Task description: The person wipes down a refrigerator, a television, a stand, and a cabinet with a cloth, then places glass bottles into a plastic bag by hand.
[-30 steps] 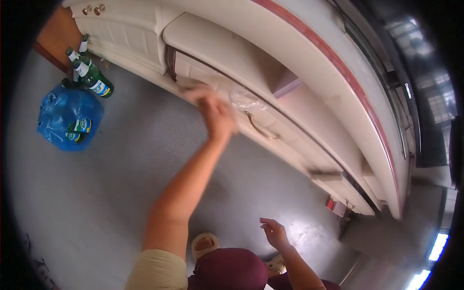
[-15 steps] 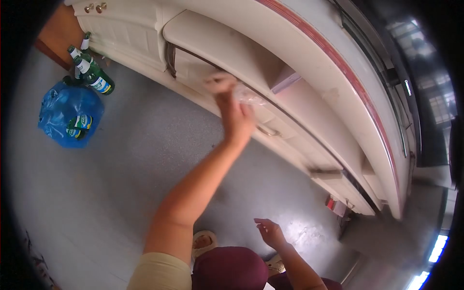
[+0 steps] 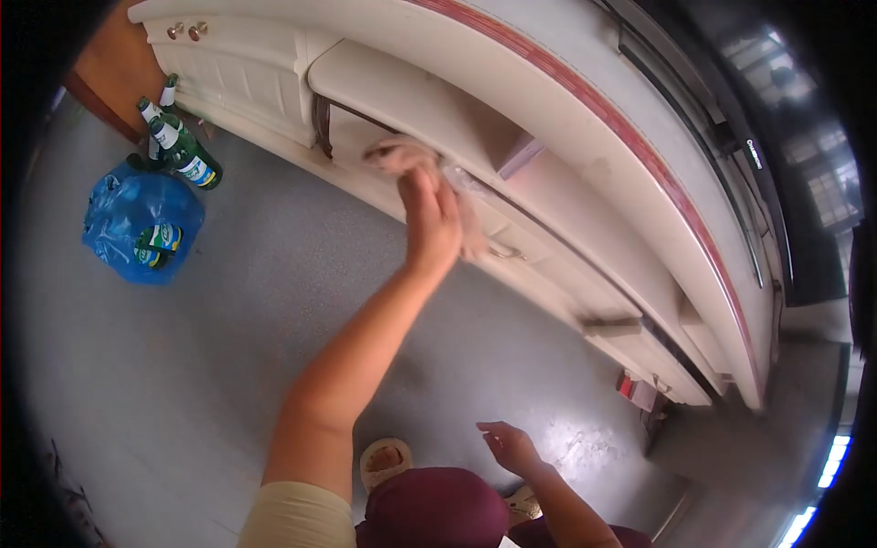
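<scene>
A pale cloth (image 3: 399, 157) is gripped in the left hand (image 3: 427, 224), which is stretched out to the front of the cabinet (image 3: 566, 274); the fingers are curled closed around it. One crumpled part of the cloth is bunched beyond the fingertips, while a blurred fold is seen hanging by the other side of the hand, near the handle (image 3: 508, 252). Whether the panel is touched by the cloth cannot be told. Some clear plastic (image 3: 464, 179) is seen just beside the knuckles. The right hand (image 3: 512, 449) is held low over the floor (image 3: 256, 283), well apart from the cloth, half open with its fingers loosely bent, and is seen to be empty. Green bottles (image 3: 196, 166) are stood beside the cabinet, next to a blue bag (image 3: 123, 215) in which more bottles are partly shown.
</scene>
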Available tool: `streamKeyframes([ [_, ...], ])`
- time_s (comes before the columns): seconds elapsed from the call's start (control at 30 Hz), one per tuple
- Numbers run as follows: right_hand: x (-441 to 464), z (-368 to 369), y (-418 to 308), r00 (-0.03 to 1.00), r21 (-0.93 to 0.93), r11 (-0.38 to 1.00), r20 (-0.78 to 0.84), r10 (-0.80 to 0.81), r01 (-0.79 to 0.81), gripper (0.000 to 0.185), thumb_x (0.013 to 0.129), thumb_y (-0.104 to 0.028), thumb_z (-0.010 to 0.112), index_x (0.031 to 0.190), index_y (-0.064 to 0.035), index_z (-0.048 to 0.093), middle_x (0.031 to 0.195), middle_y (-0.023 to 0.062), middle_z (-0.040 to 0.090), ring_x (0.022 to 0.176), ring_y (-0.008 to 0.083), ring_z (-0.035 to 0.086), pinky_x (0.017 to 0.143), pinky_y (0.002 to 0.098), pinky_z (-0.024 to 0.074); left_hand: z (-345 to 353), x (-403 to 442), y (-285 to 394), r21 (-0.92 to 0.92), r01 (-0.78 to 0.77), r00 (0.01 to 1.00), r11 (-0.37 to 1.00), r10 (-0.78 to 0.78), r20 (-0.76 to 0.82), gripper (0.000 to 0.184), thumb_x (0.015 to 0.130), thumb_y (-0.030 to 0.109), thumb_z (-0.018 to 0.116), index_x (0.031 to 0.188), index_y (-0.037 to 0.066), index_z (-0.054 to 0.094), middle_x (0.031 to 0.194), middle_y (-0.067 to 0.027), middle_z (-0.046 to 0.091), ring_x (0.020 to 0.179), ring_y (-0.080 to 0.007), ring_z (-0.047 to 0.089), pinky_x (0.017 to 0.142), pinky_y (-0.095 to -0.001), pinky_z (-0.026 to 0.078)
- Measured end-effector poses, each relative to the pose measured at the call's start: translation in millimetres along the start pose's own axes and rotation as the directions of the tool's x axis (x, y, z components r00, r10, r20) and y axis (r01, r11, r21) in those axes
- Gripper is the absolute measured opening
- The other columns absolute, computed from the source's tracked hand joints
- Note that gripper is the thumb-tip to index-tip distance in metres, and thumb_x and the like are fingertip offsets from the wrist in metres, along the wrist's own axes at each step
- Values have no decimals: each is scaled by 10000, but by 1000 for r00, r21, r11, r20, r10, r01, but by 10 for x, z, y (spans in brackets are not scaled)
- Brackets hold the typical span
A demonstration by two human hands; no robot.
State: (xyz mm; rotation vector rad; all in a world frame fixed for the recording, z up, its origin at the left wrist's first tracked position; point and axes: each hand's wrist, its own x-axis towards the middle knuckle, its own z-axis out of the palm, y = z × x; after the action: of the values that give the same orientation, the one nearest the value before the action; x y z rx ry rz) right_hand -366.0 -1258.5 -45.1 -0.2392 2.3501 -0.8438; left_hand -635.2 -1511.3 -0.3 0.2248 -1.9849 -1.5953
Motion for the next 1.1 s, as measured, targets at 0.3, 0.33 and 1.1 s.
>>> streamKeyframes([
  [0.3, 86, -103, 10, 999, -70, 996, 3, -53, 53, 249, 857, -134, 539, 1099, -95, 586, 992, 130, 622, 875, 305, 609, 750, 382, 501, -341, 481, 376, 717, -434, 877, 546, 75, 474, 175, 836, 177, 527, 997, 196, 590, 976, -142, 469, 825, -333, 566, 701, -405, 514],
  [0.33, 100, -104, 30, 998, -70, 996, -3, -55, 55, 248, 858, -137, 538, 1098, -96, 587, 992, 130, 622, 875, 304, 608, 752, 383, 500, -450, 624, 352, 761, -368, 911, 535, 44, 410, 207, 857, 188, 503, 1043, 205, 591, 1026, -144, 479, 867, -332, 567, 727, -414, 503],
  [1.1, 767, -508, -915, 842, 128, 841, -220, -493, 525, 485, 826, -15, 587, 1284, -42, 429, 1230, 196, 515, 1105, 347, 527, 911, 392, 449, -720, 963, 371, 805, -235, 965, 545, 32, 261, 258, 820, 141, 493, 1045, 161, 616, 1068, -172, 487, 976, -380, 539, 869, -441, 441],
])
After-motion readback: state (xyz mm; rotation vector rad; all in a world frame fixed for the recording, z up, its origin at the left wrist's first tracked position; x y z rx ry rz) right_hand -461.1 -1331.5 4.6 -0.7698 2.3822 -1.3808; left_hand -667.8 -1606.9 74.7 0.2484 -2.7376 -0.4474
